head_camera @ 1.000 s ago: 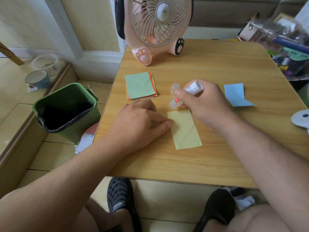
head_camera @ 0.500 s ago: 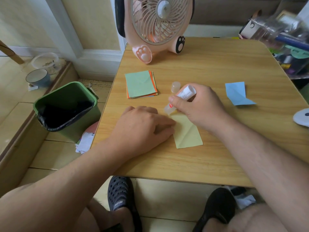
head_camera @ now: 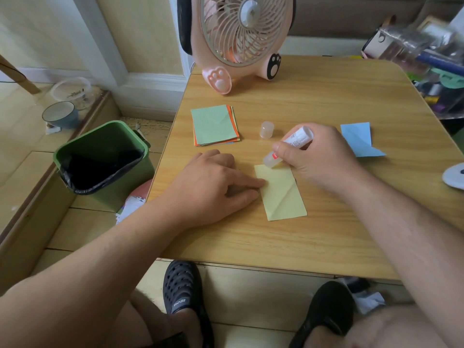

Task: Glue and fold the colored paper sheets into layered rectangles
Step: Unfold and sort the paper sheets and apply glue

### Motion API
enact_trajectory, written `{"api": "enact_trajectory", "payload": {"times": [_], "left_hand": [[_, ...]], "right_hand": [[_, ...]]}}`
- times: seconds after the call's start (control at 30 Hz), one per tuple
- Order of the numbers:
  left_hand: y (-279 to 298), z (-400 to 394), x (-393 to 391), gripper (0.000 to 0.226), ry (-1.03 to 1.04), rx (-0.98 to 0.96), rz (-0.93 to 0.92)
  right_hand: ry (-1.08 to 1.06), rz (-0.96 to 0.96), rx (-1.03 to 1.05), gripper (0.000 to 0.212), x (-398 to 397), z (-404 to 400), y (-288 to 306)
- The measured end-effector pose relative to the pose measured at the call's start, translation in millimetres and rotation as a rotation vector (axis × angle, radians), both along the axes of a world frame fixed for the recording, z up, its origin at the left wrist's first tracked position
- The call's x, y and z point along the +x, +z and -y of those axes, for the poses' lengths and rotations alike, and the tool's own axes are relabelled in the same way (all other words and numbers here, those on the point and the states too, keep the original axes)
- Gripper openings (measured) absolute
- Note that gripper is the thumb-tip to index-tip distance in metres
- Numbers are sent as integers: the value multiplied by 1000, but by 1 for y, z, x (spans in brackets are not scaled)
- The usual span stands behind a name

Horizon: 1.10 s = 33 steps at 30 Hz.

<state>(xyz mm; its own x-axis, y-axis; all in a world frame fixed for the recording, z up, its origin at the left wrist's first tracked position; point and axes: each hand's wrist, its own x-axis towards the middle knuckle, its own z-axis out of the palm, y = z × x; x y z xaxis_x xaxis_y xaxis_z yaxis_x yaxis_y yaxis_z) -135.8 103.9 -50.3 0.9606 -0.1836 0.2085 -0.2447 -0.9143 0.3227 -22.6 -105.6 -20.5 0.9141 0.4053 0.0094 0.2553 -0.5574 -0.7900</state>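
Observation:
A folded yellow paper rectangle (head_camera: pixel 282 194) lies on the wooden table (head_camera: pixel 326 96). My left hand (head_camera: pixel 216 182) presses its left edge down with straight fingertips. My right hand (head_camera: pixel 316 156) grips a white glue stick (head_camera: pixel 288 146), tilted so its tip touches the paper's top left corner. The glue's clear cap (head_camera: pixel 266 129) stands just behind. A stack of coloured sheets (head_camera: pixel 214 125), green on top, lies to the back left. A folded blue paper (head_camera: pixel 359 139) lies to the right.
A pink fan (head_camera: pixel 238 38) stands at the table's back edge. A green bin (head_camera: pixel 100 159) with a black liner sits on the floor left of the table. Clutter in a clear bag (head_camera: pixel 426 59) crowds the back right corner. A white object (head_camera: pixel 454 175) lies at the right edge.
My right hand lowered the glue stick from above the table to the yellow paper's top corner. My left hand stayed pressing the paper's left edge.

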Motion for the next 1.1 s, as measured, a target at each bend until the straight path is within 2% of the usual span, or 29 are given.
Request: {"api": "enact_trajectory", "payload": {"times": [0.43,0.63,0.73,0.83,1.1], "left_hand": [[4,0,-3,40,28,24,-44],[5,19,-8,46,239,-22,-55],[5,33,-9,47,332,-7,-35],[4,35,-11,52,328,21,-24],[6,37,-19,54,366,30,-25]], "right_hand": [[-28,19,16,22,11,23,1],[-31,52,18,20,8,24,2],[-62,43,98,19,4,20,3],[-41,3,169,19,-4,11,4],[20,25,103,23,-21,-5,-3]]}}
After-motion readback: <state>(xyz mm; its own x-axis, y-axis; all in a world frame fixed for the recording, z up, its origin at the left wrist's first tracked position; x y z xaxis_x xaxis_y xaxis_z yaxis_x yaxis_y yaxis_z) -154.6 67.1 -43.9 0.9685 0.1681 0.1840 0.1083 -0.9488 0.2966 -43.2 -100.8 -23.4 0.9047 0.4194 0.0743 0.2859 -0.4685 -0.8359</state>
